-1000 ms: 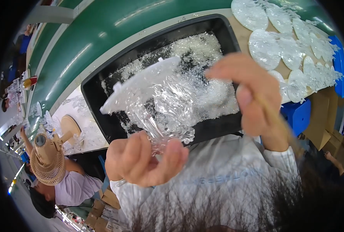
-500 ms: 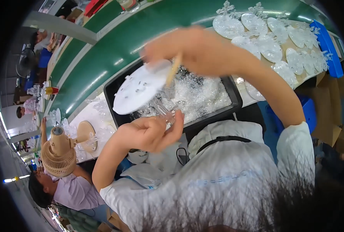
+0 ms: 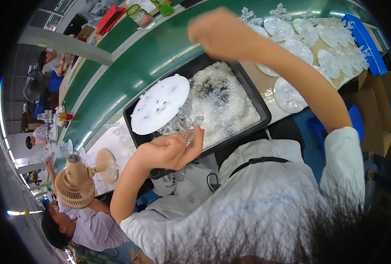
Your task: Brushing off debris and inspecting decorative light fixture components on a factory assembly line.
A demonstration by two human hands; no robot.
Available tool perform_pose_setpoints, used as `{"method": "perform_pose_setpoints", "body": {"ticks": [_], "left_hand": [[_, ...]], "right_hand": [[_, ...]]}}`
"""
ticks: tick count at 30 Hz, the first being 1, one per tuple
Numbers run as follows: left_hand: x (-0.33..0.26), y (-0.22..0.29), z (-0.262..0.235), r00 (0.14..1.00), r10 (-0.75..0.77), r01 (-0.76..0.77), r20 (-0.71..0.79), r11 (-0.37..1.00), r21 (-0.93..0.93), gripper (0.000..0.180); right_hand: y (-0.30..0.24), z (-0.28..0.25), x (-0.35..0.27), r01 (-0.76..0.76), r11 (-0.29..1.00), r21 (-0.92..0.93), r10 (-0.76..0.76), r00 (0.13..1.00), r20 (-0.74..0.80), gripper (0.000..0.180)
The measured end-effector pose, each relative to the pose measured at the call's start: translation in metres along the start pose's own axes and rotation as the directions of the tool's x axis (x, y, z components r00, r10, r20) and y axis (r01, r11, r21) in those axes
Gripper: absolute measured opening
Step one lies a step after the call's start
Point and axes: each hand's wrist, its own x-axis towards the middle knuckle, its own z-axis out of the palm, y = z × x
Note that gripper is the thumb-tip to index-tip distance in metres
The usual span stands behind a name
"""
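Observation:
My left hand [image 3: 171, 152] is closed on the clear, branching stem of an ornament, its fingertips wrapped round the transparent part. The ornament's round white disc [image 3: 160, 105] tilts over a black tray [image 3: 265, 118], flat face up, with small marks and bits on it. Shiny clear granules [image 3: 235, 116] lie in the tray, thinner around a dark patch toward the far side. My right hand [image 3: 217, 35] is raised above the green surface beyond the tray, fingers curled in and blurred. Whatever it may hold is hidden.
Several finished-looking clear ornaments on round bases [image 3: 298, 50] stand at the right, beside a blue bin [image 3: 367, 46]. A beige fan [image 3: 74, 185] is at the left, near a co-worker [image 3: 87, 224]. A glass jar [image 3: 140, 16] stands at the back.
My right hand has moved up and away from the disc. The tan stick seen beneath it earlier no longer shows. My left hand still holds the ornament over the tray.

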Motion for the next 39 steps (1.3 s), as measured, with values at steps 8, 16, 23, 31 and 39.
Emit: {"method": "perform_pose_setpoints", "body": {"ticks": [8,16,23,31,39], "left_hand": [[0.002,-0.017,0.010,0.993,0.105,-0.102,-0.054,0.993,0.053,0.013],[0.007,-0.015,0.007,0.995,0.077,-0.073,-0.068,0.996,0.059,0.010],[0.007,-0.013,0.009,0.995,0.025,-0.020,-0.097,0.998,0.056,0.008],[0.010,-0.013,-0.002,0.996,-0.025,0.016,-0.085,0.994,-0.104,0.011],[0.020,0.001,0.015,0.976,-0.209,0.199,-0.054,0.968,-0.155,0.011]], "right_hand": [[0.009,0.007,0.031,0.015,0.898,0.440,0.209,0.865,-0.455,0.008],[0.007,0.031,0.021,0.191,0.968,0.165,-0.102,0.893,-0.438,0.010],[-0.003,0.029,0.007,0.177,0.977,0.121,-0.167,0.982,-0.087,0.009],[0.001,0.041,0.010,0.264,0.957,0.120,-0.242,0.955,-0.172,0.012],[0.015,0.047,-0.009,0.053,0.943,0.329,0.108,0.885,-0.452,0.009]]}}
